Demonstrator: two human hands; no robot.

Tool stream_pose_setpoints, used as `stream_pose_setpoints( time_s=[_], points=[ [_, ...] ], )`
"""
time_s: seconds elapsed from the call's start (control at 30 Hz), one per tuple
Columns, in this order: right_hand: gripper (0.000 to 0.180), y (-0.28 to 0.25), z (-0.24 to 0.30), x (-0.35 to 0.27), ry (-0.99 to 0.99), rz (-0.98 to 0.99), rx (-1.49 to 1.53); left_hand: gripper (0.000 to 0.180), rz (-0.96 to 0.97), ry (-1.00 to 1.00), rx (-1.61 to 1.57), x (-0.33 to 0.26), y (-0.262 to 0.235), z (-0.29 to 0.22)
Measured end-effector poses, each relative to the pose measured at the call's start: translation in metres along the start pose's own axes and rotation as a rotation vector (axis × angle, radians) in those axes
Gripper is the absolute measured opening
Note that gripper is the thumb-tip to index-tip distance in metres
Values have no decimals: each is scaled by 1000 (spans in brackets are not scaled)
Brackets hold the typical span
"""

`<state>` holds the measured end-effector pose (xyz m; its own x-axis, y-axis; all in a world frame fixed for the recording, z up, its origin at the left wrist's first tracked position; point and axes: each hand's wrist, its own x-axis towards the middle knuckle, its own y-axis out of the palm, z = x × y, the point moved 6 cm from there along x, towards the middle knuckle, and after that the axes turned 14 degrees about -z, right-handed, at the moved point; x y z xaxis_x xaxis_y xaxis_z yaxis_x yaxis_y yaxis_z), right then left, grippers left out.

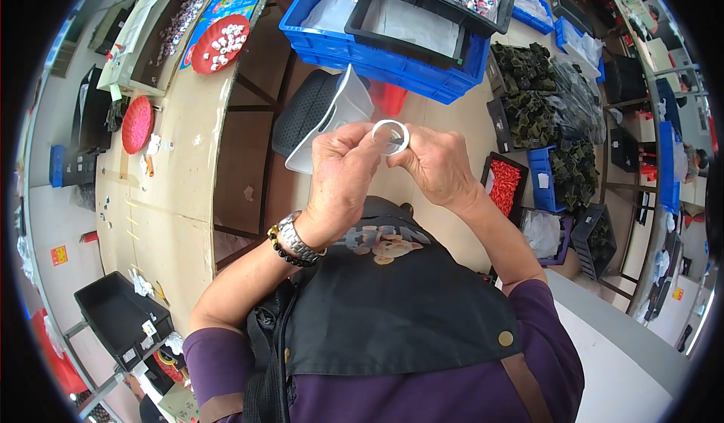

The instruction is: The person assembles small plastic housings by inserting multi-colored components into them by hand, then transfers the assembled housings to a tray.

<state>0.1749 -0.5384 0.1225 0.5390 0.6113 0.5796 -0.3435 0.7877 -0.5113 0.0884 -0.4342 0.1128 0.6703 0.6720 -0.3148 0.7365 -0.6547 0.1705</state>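
Observation:
In front of my chest, above the dark apron [400,302], both hands meet at a small white ring-shaped piece [405,131]. It looks like a short tube or a tape roll, its round opening facing up toward me. The closed fingers of my left hand [341,170] grip its left side. My right hand [440,165] is closed too, its thumb and bent index finger pinching at the ring's right and lower edge. Something small and greyish shows inside the opening; I cannot make out what it is. The ring hides some of my fingertips.
A worktable [173,196] on my left bears red plates [138,125] and a box of small parts. Ahead, blue crates [385,64] carry a black tray [501,8] of colourful pieces. A white chair [343,102] stands below them. Bins of dark green parts [532,117] lie right.

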Motion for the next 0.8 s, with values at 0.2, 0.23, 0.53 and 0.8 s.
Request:
stream_pose_setpoints(
  time_s=[0.2, 0.23, 0.53, 0.8],
  points=[
    [24, 3, -1, 2, 36, 87, 31, 18, 10, -84, 69, 8, -1, 7],
    [23, 1, -6, -1, 14, 112, 31, 20, 66, -94, 105, 9, 2, 4],
    [41, -12, 18, -1, -224, 346, 89, 33, 539, 238, 582, -1, 4, -23],
    [42, -8, 32, -10, -289, 508, 70, 23, 745, 247, 668, -14, 7, -25]
  ],
)
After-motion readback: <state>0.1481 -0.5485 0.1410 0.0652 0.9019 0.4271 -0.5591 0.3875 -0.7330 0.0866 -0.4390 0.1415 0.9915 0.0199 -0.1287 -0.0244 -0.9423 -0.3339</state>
